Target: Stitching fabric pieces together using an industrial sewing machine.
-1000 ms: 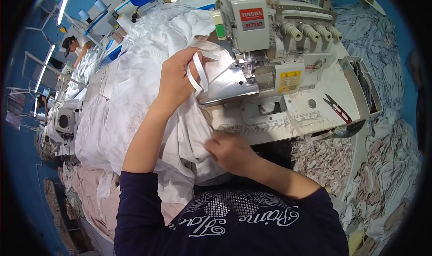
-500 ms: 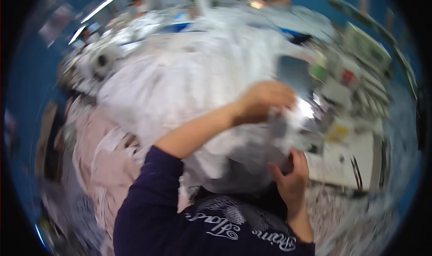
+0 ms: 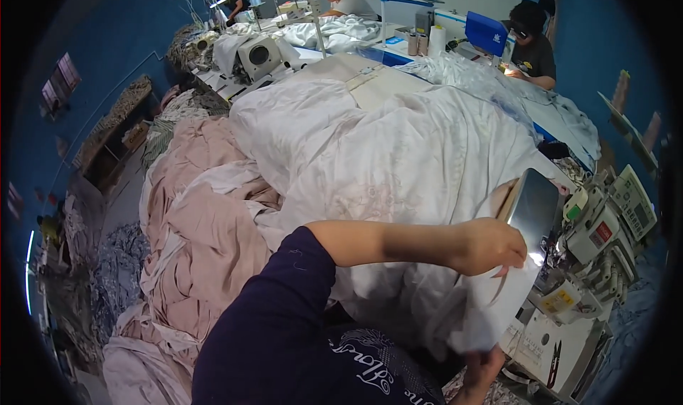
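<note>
The left hand (image 3: 494,247) has its grip closed on an edge of the white cloth (image 3: 398,149), heaped left of one sewing machine (image 3: 605,241). The right hand (image 3: 484,368) is at its lower edge; its grip I cannot tell. Beyond the heap, the worktop (image 3: 331,69) shows a bare strip. I count one pair of snips (image 3: 555,362), three other people (image 3: 535,58).

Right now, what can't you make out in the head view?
Head view, all:
Left hand: palm hidden by its own back.
Right hand: grip unclear, fingertips against blurred cloth; forearm cut off by the lower edge.
White cloth: lower end blurred.
Sewing machine: needle too small to pick out among the machine's parts.
</note>
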### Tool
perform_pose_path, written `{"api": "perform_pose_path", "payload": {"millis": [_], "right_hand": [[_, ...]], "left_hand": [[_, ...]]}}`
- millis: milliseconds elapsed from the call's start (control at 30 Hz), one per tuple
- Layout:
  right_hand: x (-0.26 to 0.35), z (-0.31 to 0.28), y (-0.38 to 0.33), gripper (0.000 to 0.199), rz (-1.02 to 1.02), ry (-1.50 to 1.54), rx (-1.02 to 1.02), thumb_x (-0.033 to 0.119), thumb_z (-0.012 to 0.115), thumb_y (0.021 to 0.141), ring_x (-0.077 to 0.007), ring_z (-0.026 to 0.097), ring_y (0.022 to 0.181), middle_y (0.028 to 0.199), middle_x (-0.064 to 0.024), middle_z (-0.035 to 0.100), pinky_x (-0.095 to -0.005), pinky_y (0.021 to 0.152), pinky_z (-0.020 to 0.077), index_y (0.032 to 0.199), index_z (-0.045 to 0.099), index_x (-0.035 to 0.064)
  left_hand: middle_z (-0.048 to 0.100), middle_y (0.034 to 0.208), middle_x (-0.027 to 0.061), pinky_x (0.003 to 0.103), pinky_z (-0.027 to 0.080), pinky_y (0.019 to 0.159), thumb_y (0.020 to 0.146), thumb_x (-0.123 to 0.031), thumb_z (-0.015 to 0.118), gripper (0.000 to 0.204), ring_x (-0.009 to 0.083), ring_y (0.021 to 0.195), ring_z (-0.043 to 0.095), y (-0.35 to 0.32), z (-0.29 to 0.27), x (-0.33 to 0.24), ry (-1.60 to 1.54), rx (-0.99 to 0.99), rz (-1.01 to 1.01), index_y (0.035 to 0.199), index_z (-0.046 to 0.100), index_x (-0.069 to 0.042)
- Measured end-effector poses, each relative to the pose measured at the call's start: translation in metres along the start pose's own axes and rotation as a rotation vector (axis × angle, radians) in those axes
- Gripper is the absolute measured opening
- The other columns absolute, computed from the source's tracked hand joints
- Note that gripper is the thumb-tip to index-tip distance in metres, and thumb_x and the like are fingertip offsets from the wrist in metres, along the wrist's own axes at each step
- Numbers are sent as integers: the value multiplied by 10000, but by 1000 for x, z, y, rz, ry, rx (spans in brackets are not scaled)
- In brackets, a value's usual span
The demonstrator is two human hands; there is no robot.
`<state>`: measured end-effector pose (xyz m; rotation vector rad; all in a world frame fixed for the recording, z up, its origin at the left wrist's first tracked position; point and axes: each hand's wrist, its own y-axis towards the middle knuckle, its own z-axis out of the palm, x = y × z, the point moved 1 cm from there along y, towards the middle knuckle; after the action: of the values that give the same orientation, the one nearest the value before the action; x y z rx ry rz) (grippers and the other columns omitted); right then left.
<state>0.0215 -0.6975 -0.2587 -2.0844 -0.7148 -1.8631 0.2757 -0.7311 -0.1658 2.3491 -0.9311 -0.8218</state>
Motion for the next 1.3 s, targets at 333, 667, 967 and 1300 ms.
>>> {"api": "perform_pose_path", "payload": {"millis": [333, 667, 967, 1300], "right_hand": [[39, 6, 42, 474, 209, 97, -189, 36, 607, 827, -46, 502, 598, 922, -38, 608, -176, 488, 399, 1255, 410, -13], [40, -4, 56, 170, 285, 372, -166, 150, 605, 867, -51, 500, 433, 635, -5, 583, -159, 366, 327, 963, 568, 14], [36, -15, 62, 142, 180, 403, -262, 159, 613, 869, -41, 462, 417, 581, 26, 534, -171, 376, 339, 865, 581, 21], [38, -14, 61, 142, 216, 400, -250, 158, 625, 858, -45, 459, 411, 578, 19, 536, -175, 384, 348, 864, 583, 22]], "left_hand": [[595, 1105, 78, 337, 519, 796, 729, -3, 542, 375, 258, 1004, 598, 2, 4, -4, 217, 64, 62, 1091, 594, -89], [594, 1084, 104, 339, 513, 804, 676, 11, 566, 371, 274, 1002, 589, 29, 17, -9, 197, 111, 63, 1044, 609, -20], [597, 1097, 113, 350, 515, 810, 648, 40, 596, 408, 290, 1038, 586, 31, 21, -11, 167, 75, -2, 1052, 604, -19], [590, 1121, 119, 333, 490, 866, 647, 89, 562, 430, 278, 1102, 553, 33, 16, -15, 111, 127, -82, 1064, 601, -5]]}}
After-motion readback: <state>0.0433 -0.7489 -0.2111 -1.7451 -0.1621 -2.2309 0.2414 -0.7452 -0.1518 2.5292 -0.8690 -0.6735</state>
